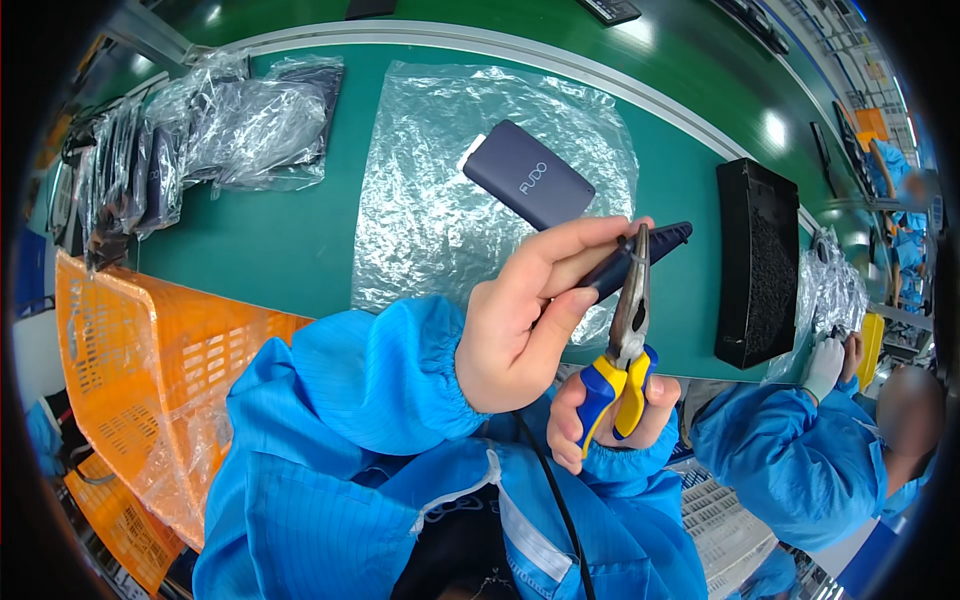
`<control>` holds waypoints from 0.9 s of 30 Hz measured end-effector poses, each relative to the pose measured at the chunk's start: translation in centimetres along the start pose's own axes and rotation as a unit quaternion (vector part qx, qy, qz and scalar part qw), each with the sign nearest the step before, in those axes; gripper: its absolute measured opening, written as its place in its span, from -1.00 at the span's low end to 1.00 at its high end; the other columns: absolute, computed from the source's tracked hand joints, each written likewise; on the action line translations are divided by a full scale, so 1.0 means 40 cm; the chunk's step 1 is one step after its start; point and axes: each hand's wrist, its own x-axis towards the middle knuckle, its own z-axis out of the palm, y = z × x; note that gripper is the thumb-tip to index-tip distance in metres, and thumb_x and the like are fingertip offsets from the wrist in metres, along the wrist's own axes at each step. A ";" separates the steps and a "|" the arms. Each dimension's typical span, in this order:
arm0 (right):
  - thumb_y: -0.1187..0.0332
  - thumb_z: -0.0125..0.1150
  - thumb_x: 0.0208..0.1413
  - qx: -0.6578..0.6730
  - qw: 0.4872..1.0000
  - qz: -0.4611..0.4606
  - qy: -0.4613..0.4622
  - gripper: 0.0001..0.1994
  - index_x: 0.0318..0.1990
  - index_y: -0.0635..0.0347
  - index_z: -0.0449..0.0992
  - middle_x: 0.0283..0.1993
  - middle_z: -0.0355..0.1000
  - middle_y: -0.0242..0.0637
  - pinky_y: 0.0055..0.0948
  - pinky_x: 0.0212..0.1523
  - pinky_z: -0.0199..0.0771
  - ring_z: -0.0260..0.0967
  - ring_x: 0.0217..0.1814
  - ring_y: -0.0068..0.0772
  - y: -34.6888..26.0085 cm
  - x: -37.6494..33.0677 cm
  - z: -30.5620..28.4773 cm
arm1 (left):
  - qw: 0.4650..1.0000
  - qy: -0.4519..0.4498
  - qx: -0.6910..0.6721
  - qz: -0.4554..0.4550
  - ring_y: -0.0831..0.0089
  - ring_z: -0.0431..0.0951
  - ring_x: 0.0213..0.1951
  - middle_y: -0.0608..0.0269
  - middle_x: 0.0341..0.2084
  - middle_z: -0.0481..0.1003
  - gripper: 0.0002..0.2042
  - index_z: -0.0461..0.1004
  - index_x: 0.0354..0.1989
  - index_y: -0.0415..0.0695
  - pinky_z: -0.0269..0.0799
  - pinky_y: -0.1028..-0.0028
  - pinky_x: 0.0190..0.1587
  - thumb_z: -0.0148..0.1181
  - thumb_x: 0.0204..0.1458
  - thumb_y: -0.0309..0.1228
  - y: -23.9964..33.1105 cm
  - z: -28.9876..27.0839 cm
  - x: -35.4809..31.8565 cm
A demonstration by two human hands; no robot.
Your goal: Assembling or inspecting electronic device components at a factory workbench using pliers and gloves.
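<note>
My left hand point(515, 335) grips a slim dark blue plastic piece point(673, 238) with a ridged, tapered end, held up over the table. In my right hand point(655, 408) are needle-nose pliers point(629, 330) with blue and yellow handles. Their jaws point away from me and meet the plastic piece near my left fingertips; whether they pinch a small part there I cannot make out. Beyond my hands, a flat dark blue case point(530, 178) with light lettering and a white bit at its left end lies on a clear plastic sheet point(420, 190).
A black open box point(735, 275) of small black parts stands to the right. Bagged dark items point(250, 125) pile up at the far left. An orange crate point(125, 345) sits by my left arm. At the right, a co-worker point(790, 465) in blue handles clear bags point(832, 285).
</note>
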 end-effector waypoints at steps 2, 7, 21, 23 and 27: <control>-0.13 -0.07 -0.14 0.035 0.998 0.016 -0.051 -0.33 -0.15 0.44 0.30 -0.36 0.35 0.07 -0.32 -0.62 0.35 0.34 -0.58 -0.13 0.003 0.008 -0.017 | 1.000 -0.014 -0.010 0.011 0.24 0.29 0.12 -0.07 0.05 0.29 -0.60 0.09 0.10 -0.34 0.22 0.45 0.11 -0.28 0.04 -0.76 -0.002 0.000 0.001; -0.11 -0.17 0.12 0.210 0.942 0.075 -0.252 -0.36 -0.16 0.50 0.31 -0.46 0.35 -0.03 -0.32 -0.61 0.45 0.36 -0.56 -0.14 0.028 0.052 -0.020 | 0.998 -0.064 0.014 0.002 0.09 0.28 0.10 -0.33 0.03 0.23 -0.63 -0.01 0.11 -0.39 0.18 0.34 0.13 -0.35 0.09 -0.67 -0.006 -0.011 -0.014; -0.13 -0.09 -0.09 0.275 0.919 0.043 -0.280 -0.28 -0.07 0.51 0.26 -0.35 0.33 0.09 -0.28 -0.65 0.35 0.34 -0.56 -0.06 0.070 0.070 -0.042 | 1.000 0.019 -0.001 0.010 0.28 0.42 -0.01 -0.03 -0.05 0.38 -0.61 0.20 0.09 -0.30 0.31 0.48 0.02 -0.23 0.04 -0.73 -0.014 0.009 -0.012; -0.14 -0.12 -0.10 0.263 0.929 0.034 -0.259 -0.26 -0.03 0.48 0.25 -0.31 0.31 0.11 -0.28 -0.64 0.34 0.34 -0.54 -0.03 0.066 0.061 -0.039 | 0.999 0.042 0.017 0.016 0.28 0.41 0.00 -0.03 -0.04 0.38 -0.61 0.21 0.08 -0.30 0.30 0.48 0.03 -0.23 0.03 -0.75 -0.019 0.008 -0.011; -0.30 -0.17 -0.10 0.186 0.967 0.033 -0.171 -0.17 0.01 0.43 0.24 -0.27 0.32 0.11 -0.10 -0.42 0.40 0.35 -0.35 -0.01 0.046 0.051 -0.021 | 0.997 0.065 0.010 -0.035 0.27 0.41 0.00 -0.01 -0.05 0.39 -0.60 0.20 0.09 -0.30 0.30 0.50 0.02 -0.23 0.03 -0.73 -0.019 0.001 -0.006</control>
